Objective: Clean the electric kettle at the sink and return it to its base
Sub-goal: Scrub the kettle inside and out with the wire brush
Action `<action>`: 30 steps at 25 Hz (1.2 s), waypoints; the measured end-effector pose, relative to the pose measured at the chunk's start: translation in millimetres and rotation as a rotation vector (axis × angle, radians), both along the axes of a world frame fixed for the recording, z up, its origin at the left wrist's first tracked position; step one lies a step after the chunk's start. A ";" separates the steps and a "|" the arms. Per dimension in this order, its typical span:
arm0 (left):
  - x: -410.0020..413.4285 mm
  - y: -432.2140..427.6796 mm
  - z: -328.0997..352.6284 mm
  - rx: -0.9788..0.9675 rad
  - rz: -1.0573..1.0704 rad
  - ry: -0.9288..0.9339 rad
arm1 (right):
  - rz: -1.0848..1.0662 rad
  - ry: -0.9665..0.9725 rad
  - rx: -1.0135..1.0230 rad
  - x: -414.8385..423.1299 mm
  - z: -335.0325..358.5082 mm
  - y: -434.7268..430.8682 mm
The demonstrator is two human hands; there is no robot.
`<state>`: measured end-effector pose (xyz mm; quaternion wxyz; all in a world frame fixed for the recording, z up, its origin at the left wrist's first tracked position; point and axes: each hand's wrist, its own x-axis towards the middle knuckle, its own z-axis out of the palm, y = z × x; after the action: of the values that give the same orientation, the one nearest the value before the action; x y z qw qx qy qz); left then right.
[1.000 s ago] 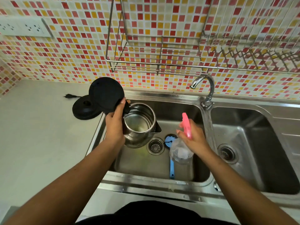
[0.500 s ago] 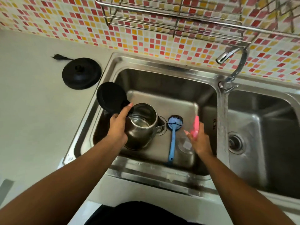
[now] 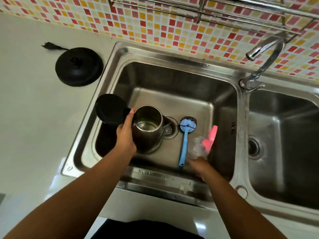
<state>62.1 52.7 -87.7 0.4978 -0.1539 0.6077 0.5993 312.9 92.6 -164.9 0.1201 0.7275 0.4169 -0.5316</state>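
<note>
The steel electric kettle [image 3: 148,128] stands in the left sink basin [image 3: 172,100] with its black lid [image 3: 110,108] flipped open to the left. My left hand [image 3: 125,135] grips the kettle at its handle side. A clear spray bottle with a pink trigger head [image 3: 202,144] is low in the basin at the right, blurred; my right hand [image 3: 198,165] holds it from below. The round black kettle base [image 3: 79,66] lies on the counter to the left of the sink, its plug [image 3: 50,46] loose behind it.
A blue-handled scrub brush [image 3: 184,140] lies in the basin between kettle and bottle, beside the drain [image 3: 170,130]. The tap [image 3: 262,54] rises between the two basins, and a second basin [image 3: 283,152] is at the right. A wire dish rack [image 3: 224,12] hangs on the tiled wall.
Both hands have gone down into the basin; the kettle now rests on the sink floor. The spray bottle has sunk lower at the right, with my right hand now beneath it.
</note>
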 end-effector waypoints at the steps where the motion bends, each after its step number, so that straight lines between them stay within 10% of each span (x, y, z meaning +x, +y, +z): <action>1: -2.0 -4.5 -2.1 0.002 -0.016 0.003 | 0.119 -0.026 -0.008 -10.4 -1.0 0.2; 10: -26.1 -31.3 -6.3 -0.216 -0.360 0.128 | 0.648 -0.178 0.427 -66.9 -8.4 24.0; 20: -19.1 -56.1 -12.4 -0.131 -0.451 0.910 | 0.429 -0.233 0.360 -74.7 -37.2 7.3; 30: -37.2 -45.3 7.5 -0.142 -0.606 0.823 | 0.405 0.152 0.560 -48.1 13.5 -8.4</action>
<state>25.0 7.3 -80.3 0.3571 0.2444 0.8097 0.3965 264.8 84.3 -151.4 -0.0127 0.5931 0.6900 -0.4147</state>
